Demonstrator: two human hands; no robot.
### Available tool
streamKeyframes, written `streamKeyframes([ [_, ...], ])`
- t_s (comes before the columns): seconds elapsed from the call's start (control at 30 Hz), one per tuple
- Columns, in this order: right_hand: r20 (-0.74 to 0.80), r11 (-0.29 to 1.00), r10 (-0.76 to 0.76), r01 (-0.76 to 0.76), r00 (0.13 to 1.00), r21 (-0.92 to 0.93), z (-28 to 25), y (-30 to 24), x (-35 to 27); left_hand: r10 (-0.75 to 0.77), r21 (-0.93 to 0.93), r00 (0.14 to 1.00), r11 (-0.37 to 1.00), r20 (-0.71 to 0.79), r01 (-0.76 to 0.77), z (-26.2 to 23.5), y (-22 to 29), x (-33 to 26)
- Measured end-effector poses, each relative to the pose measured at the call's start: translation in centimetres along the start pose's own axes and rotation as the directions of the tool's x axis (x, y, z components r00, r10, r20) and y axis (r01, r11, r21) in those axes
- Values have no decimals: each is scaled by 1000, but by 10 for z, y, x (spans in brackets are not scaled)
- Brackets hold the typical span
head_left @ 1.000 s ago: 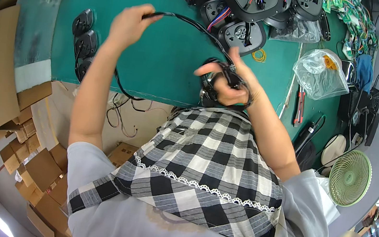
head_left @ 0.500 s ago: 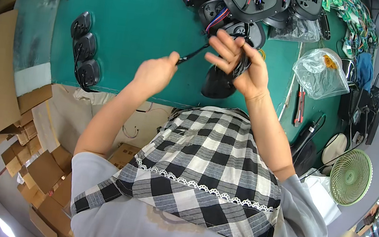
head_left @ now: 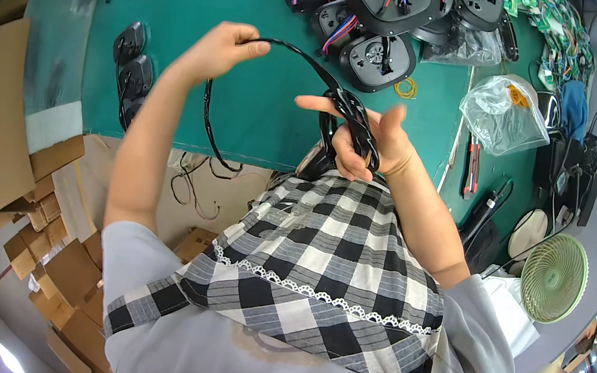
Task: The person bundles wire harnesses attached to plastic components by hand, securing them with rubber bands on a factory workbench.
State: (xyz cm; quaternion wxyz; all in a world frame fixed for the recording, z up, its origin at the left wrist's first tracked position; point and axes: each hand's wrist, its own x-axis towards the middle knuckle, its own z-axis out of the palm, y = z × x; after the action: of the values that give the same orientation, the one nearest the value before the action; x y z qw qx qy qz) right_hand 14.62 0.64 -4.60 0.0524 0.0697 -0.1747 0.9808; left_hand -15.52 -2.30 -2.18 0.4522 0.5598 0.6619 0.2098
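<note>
Between thumb and fingers, my left hand (head_left: 222, 52) pinches a black cable, raised over the left middle of the table. From there the cable (head_left: 298, 51) arcs across to my right hand (head_left: 382, 143), and a loose length hangs below the left hand past the table's front edge. Several coiled loops of this cable (head_left: 354, 118) lie around the right hand's fingers. Its index finger points out to the left while the lower fingers curl around the loops. Under the coil, at the apron's top edge, a dark rounded piece (head_left: 311, 164) is mostly hidden.
Black housings (head_left: 385, 4) with coloured wires are piled at the far middle, yellow bands (head_left: 405, 88) beside them. Black pods (head_left: 135, 73) line the left, partly behind my forearm. Rightward lie a clear bag (head_left: 502, 120), a red-handled tool (head_left: 471, 171) and a green fan (head_left: 554, 278).
My left hand has moved left and away from me, drawing the cable into a long arc. The right hand has come lower, its fingers curling around the loops. The dark piece has shifted toward my apron.
</note>
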Motion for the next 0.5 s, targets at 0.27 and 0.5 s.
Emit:
streamKeyframes([
  [0.27,-520,931,-335,193,786,-308,10,-19,-5,-163,-190,986,969,-19,157,91,-47,-36],
  [0.5,-266,1,-541,-316,798,-949,-5,2,52,-64,350,820,921,569,-171,110,109,-83],
])
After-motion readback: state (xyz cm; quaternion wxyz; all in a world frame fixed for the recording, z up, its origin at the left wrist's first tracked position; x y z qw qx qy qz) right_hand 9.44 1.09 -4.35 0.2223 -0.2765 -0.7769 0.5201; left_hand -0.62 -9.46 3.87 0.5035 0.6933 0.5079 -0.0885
